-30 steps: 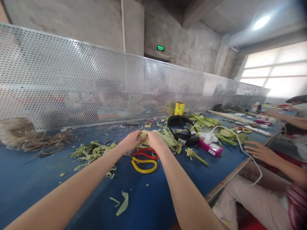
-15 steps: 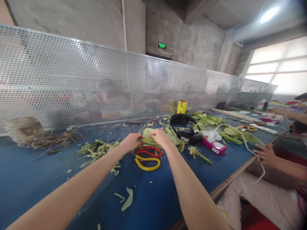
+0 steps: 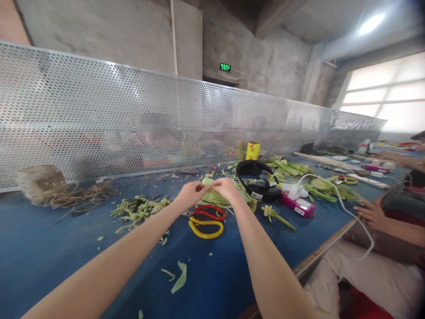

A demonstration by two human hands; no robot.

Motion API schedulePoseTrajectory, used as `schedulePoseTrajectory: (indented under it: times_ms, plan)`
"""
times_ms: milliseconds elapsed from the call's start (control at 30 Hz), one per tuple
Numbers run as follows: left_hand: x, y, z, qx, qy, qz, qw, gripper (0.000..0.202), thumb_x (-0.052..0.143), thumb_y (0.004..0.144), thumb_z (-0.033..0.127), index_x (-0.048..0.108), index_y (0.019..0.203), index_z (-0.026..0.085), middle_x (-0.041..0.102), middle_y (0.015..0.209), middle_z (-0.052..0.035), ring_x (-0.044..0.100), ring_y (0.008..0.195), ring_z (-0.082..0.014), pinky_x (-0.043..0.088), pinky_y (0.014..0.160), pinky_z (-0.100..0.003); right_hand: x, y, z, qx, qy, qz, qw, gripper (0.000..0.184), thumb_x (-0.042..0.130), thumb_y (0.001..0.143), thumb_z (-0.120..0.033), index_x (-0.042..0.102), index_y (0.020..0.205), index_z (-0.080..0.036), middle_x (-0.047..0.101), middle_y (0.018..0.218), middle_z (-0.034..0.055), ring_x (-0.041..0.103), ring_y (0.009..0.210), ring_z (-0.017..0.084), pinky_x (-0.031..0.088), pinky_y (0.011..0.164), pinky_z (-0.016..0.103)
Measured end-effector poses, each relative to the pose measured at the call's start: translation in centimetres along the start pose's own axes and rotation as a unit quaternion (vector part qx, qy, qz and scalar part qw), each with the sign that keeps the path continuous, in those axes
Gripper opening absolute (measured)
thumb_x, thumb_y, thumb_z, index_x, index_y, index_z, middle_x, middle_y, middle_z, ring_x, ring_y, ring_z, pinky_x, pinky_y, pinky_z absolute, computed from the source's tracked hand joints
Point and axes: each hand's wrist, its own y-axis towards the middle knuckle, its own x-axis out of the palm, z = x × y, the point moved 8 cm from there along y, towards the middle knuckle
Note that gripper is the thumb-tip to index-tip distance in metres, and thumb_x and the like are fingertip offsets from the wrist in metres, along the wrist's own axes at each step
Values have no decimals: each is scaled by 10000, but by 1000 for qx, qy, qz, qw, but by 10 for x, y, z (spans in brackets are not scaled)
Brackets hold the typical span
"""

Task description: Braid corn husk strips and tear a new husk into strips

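Both my arms reach out over the blue table (image 3: 49, 248). My left hand (image 3: 190, 193) and my right hand (image 3: 226, 188) meet at the near end of a pale green leaf bundle (image 3: 215, 197) and pinch it between closed fingers. The bundle lies on the table, pointing away to the right. Just in front of my hands lie scissors with one red and one yellow handle (image 3: 206, 219). Loose green leaf scraps (image 3: 137, 208) lie to the left of my left hand.
A perforated metal screen (image 3: 99, 115) runs along the table's far side. Black headphones (image 3: 257, 179), a pink device (image 3: 298, 205) with a white cable, a yellow roll (image 3: 253, 150) and more leaves lie to the right. Another person's hand (image 3: 372, 212) rests at the right edge. Brown fibre (image 3: 49, 188) sits far left.
My hands have drawn closer together on the leaf bundle and lifted its near end slightly. The neighbour's hand at the right has slid further right along the table edge.
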Motion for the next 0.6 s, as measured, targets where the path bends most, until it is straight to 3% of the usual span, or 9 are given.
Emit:
schedulePoseTrajectory:
  times_ms: [267,500,600]
  plan:
    - [16,11,-18,-80,-145,-3,986,300,497,835,287,501,1098,143,537,1100,-78,557,922,-201,480,763,-394,-13,-3,-4,-29,16,39,999,251,476,851,-299,539,1047,-156,553,1072,57,559,897,180,476,756,361]
    - [17,8,-19,-84,-178,6,980,300,496,836,288,499,1098,142,539,1096,-78,558,921,-201,479,763,-396,-16,-2,-6,-31,28,61,997,232,467,857,-294,549,1021,-150,572,1042,61,565,889,166,468,769,367]
    - [14,8,-15,-72,-167,18,983,301,497,834,295,505,1092,140,540,1092,-73,557,924,-209,478,766,-397,-18,-6,-10,-35,30,73,996,226,500,832,-297,581,993,-160,620,989,39,575,897,155,451,784,300]
